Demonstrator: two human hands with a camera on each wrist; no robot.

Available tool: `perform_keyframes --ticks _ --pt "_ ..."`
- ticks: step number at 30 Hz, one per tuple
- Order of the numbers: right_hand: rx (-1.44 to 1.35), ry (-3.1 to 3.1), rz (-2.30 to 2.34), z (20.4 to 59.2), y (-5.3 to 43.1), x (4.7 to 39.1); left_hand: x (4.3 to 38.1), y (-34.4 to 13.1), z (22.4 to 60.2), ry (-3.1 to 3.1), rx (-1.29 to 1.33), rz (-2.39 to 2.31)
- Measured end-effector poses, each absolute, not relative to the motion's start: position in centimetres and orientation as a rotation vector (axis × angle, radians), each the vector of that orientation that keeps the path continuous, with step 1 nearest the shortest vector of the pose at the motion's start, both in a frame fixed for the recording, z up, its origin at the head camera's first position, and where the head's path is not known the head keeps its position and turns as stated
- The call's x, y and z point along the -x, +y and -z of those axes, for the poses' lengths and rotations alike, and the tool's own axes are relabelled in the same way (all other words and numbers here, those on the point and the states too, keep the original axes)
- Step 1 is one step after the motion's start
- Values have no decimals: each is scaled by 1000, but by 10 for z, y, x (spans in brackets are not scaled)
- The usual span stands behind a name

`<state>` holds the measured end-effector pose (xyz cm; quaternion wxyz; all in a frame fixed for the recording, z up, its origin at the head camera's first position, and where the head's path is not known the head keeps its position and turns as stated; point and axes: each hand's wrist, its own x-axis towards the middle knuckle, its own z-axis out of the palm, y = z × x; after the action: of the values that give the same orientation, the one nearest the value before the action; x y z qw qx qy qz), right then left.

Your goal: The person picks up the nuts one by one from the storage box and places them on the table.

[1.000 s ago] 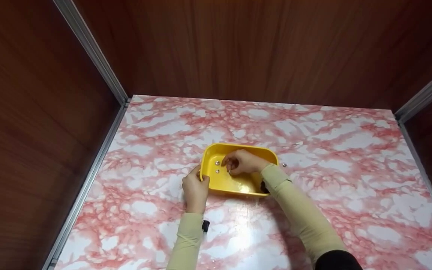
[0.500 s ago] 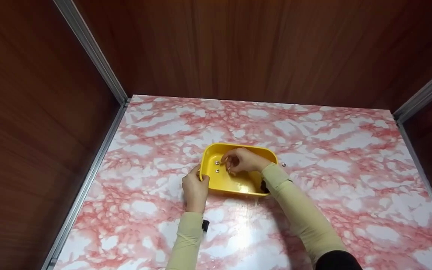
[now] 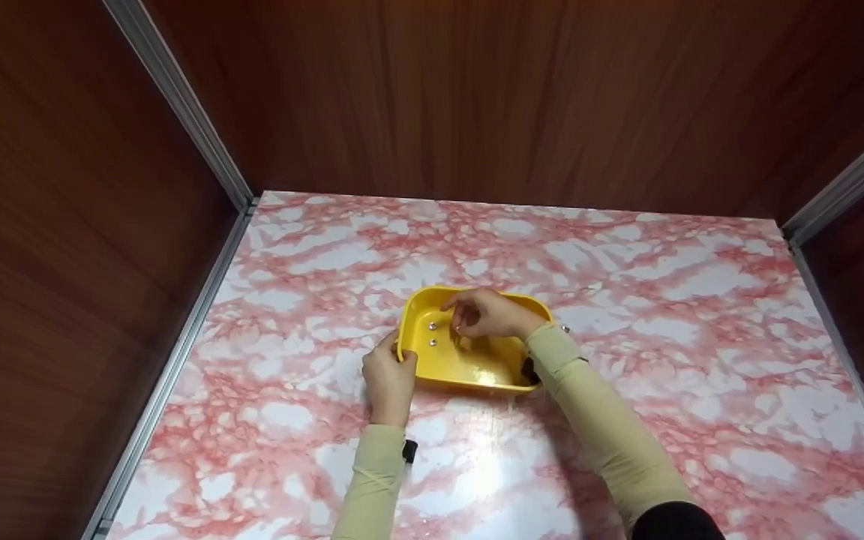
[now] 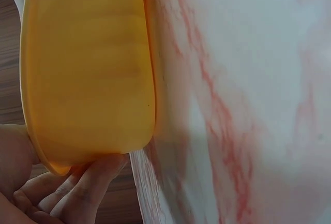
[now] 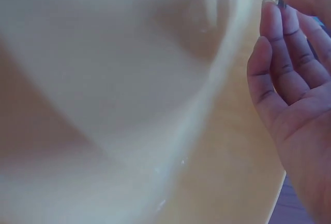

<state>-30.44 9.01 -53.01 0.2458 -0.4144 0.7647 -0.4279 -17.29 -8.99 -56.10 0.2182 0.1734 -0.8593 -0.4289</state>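
Note:
A yellow plastic bin [image 3: 447,367] sits mid-table. My left hand [image 3: 391,381] grips its left end, thumb over the rim and fingers against the outer wall, as the left wrist view shows beside the bin's side [image 4: 88,69]. Inside the bin, my right hand [image 3: 488,313] is raised over the floor. Between its thumb and fingertips it pinches a small silvery metal nut [image 5: 280,0]. Two more small shiny nuts [image 3: 433,326] lie on the bin floor, left of the right hand. The right forearm hides part of the bin's right end.
Another small shiny piece [image 3: 565,328] lies on the table just outside the bin's right end. The red-and-white marbled tabletop [image 3: 312,300] is bordered by brown wood-look panels [image 3: 477,105] with metal edging [image 3: 177,97] at the left corner.
My right hand has risen slightly from the bin floor with the nut at its fingertips. The left hand keeps its grip on the bin's left end.

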Motion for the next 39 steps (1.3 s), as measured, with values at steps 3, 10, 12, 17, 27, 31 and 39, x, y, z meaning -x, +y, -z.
perform_keyframes --ticks 3,10,12,17,27,31,39 --pt "1169 2058 1224 516 91 300 173 -90 560 -2387 -480 1183" --pt "1200 2031 1223 496 93 297 173 -90 559 -2397 -502 1160" --pt "1196 2025 1230 494 93 297 173 -90 559 -2396 -501 1167" --pt "1196 2024 1236 490 95 297 173 -90 560 -2378 -481 1180" --pt "1208 2077 1218 481 96 294 172 -90 560 -2374 -478 1205" --pt "1228 2115 1250 486 98 295 172 -90 559 -2381 -486 1199" --pt "1167 2223 1202 509 103 308 172 -90 560 -2385 -495 1184"
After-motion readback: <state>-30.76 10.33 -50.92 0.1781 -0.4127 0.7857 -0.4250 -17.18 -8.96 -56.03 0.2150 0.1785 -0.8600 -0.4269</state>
